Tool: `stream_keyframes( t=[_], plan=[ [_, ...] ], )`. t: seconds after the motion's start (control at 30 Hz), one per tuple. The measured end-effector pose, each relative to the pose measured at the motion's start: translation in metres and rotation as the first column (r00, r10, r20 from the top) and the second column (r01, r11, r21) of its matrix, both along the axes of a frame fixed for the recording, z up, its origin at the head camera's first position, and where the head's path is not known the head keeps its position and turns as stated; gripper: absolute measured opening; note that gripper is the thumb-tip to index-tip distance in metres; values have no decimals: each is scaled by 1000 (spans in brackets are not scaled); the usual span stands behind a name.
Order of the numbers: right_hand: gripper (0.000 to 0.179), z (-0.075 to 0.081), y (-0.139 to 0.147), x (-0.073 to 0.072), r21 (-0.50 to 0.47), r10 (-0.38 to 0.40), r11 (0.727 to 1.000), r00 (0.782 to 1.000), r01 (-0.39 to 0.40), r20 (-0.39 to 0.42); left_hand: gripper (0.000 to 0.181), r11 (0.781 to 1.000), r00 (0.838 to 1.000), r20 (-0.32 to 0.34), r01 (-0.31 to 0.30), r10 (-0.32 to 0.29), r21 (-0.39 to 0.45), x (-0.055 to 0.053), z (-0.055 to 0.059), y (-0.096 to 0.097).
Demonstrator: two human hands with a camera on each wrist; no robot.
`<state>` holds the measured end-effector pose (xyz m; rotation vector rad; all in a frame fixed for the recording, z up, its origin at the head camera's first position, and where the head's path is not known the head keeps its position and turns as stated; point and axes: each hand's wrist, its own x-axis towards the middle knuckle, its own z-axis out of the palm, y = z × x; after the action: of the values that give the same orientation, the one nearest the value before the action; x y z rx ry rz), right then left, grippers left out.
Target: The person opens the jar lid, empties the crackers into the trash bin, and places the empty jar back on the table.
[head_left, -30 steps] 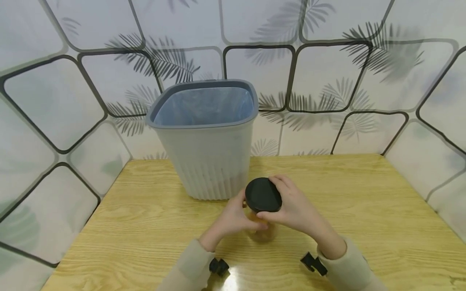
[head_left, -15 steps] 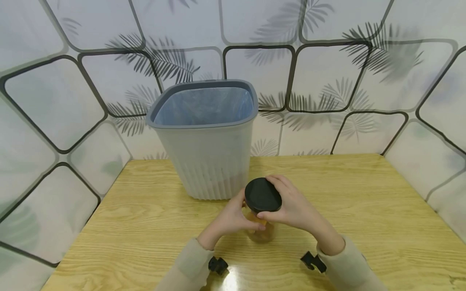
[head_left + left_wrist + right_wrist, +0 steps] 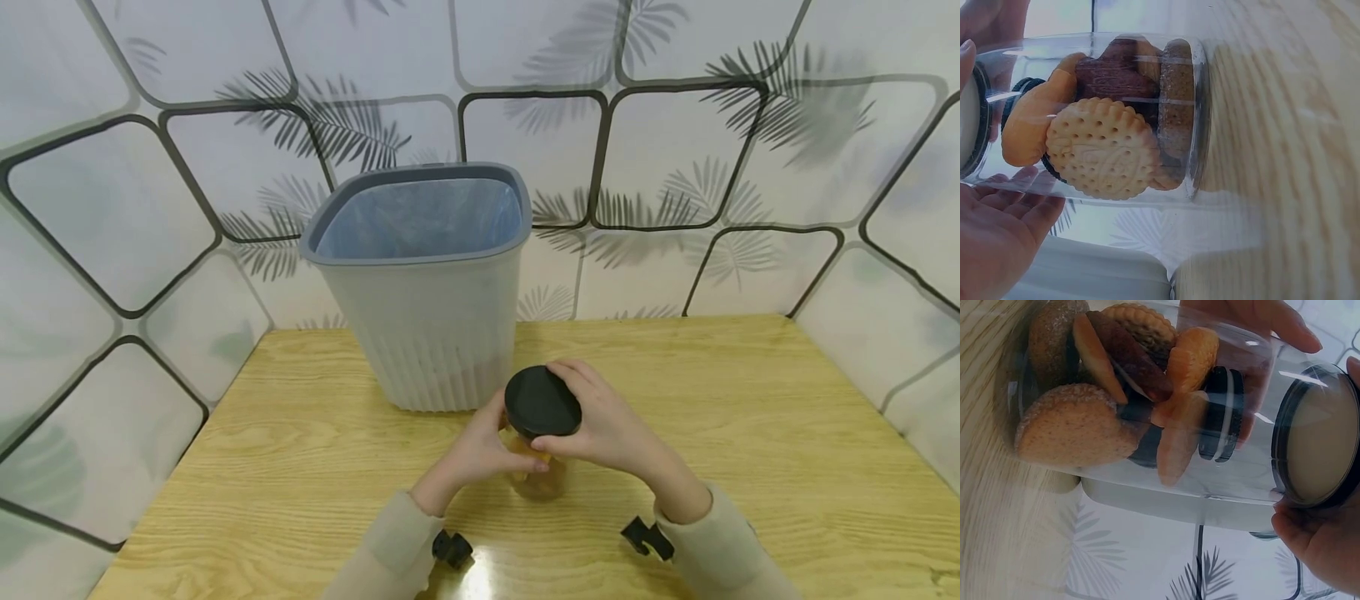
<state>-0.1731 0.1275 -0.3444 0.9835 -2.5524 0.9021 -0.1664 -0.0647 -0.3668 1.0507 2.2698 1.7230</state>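
Observation:
A clear jar (image 3: 542, 485) stands upright on the wooden table, holding several cookies. In the left wrist view a round scalloped biscuit (image 3: 1104, 147) lies against the wall beside an orange-yellow piece (image 3: 1038, 119) and a dark brown one (image 3: 1116, 75). The right wrist view shows a black sandwich cookie (image 3: 1215, 415) and a sugary brown cookie (image 3: 1075, 428). My left hand (image 3: 480, 450) grips the jar's upper body, thumb in front. At its mouth is a black lid (image 3: 542, 402), which my right hand (image 3: 603, 425) grips by the rim. I cannot tell whether the lid is loose.
Just behind the jar, slightly left, stands a tall light-grey bin (image 3: 431, 333) with a blue-grey rim and a bluish inside. Patterned wall panels (image 3: 667, 158) enclose the wooden table (image 3: 300, 467) at the back and sides. Black mounts (image 3: 452, 549) sit at both wrists.
Over the last second the right fingers have shifted very slightly left on the lid's rim. The jar, the left hand and the bin stay in place.

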Motion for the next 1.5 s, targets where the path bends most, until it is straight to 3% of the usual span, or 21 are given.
stream_keyframes(
  t=[0.5, 1.27, 1.33, 1.5],
  plan=[
    [85, 3, -1, 4, 10, 14, 1000, 1000, -14, 1, 84, 999, 998, -59, -19, 17, -29, 0, 0, -1],
    [84, 2, -2, 5, -3, 23, 1000, 1000, -23, -6, 83, 999, 999, -45, -22, 20, -44, 1, 1, -2],
    [84, 1, -2, 4, -4, 19, 1000, 1000, -19, -9, 83, 999, 998, -63, -15, 13, -36, 0, -1, -2],
    [83, 0, -3, 4, -15, 18, 1000, 999, -18, -31, 85, 999, 997, -68, -21, 19, -36, -11, -19, -3]
  ],
)
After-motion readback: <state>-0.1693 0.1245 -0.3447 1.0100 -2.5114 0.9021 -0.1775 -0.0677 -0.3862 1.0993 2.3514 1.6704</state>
